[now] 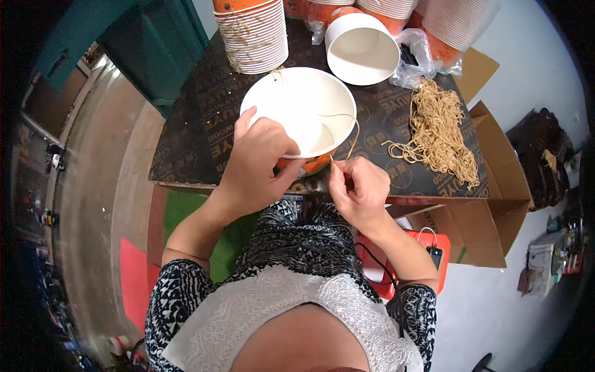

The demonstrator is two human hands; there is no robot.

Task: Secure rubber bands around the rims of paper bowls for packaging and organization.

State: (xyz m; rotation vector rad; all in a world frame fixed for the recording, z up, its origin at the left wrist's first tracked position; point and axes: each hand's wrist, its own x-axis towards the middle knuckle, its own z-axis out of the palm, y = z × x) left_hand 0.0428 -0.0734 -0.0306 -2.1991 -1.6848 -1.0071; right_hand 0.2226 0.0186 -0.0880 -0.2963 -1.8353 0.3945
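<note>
A large paper tub (297,102), white inside with an orange printed outside, sits tilted toward me near the front edge of the dark table. My left hand (260,158) grips its near left rim, with fingers inside and thumb outside. A thin tan string (357,133) runs from inside the tub over the right side of its rim and down to my right hand (359,186). There, thumb and forefinger are pinched on the string just beside the tub's near wall. A loose heap of the same tan string (441,133) lies to the right on the tabletop.
A tall stack of nested tubs (254,37) stands at the back left, with strings hanging on its side. One empty tub (362,49) lies tipped on its side behind mine. More stacked tubs (455,22) in plastic stand back right. An open cardboard box (496,180) is beside the table.
</note>
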